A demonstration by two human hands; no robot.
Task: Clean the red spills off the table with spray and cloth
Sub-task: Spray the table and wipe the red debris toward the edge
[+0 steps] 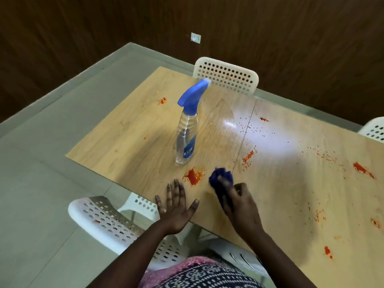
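Observation:
A clear spray bottle (186,140) with a blue trigger head stands upright on the light wooden table (280,183). Just in front of it lies a large red spill (193,176). My left hand (176,208) rests flat on the table's near edge, fingers spread, its fingertips just short of that spill. My right hand (239,202) grips a bunched dark blue cloth (221,178) and presses it on the table right of the spill. More red spills (362,169) and specks are scattered over the table's left, middle and right parts.
White perforated chairs stand around the table: one (226,74) at the far side, one (374,129) at the right, one (108,221) at the near left below my left arm. A grey tiled floor (41,163) lies to the left, and a dark wood wall behind.

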